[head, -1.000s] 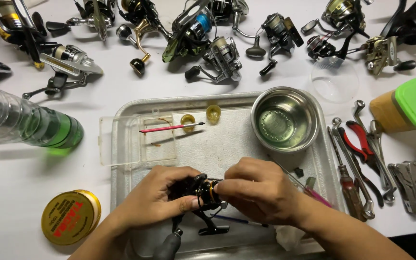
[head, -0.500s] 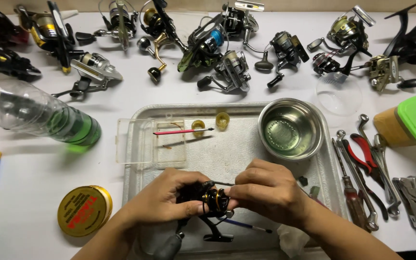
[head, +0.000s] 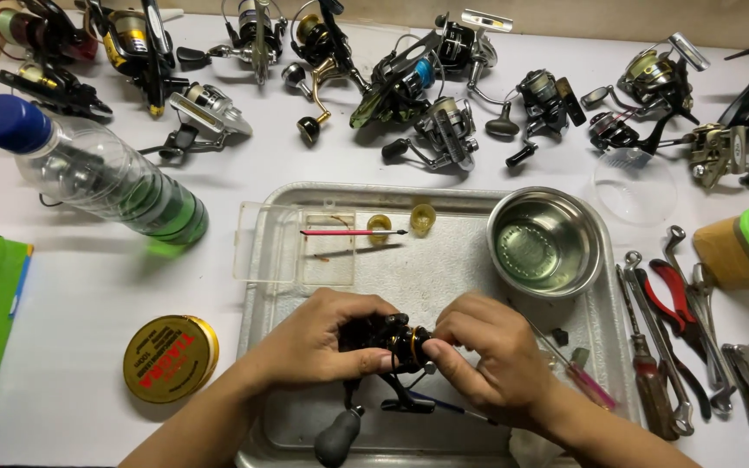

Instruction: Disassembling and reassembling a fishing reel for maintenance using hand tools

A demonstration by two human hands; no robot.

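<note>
Over a metal tray [head: 470,195] I hold a black fishing reel [head: 383,340] with a gold band. My left hand [head: 318,342] wraps around the reel's body from the left. My right hand [head: 483,360] pinches the reel's front end with thumb and fingertips. The reel's handle, with its grey knob [head: 337,438], hangs down toward the tray's near edge. A thin blue tool [head: 444,407] lies under the reel.
In the tray are a steel bowl [head: 548,243], a clear plastic box [head: 296,247], a red-handled pick [head: 353,232] and two small yellow rings. Several reels line the table's far side. A plastic bottle [head: 88,173], a round gold tin [head: 169,357], pliers and wrenches [head: 678,303] lie around.
The view has shifted, so the table's things sit further right and lower in frame. Both hands stay on the reel with small finger movements.
</note>
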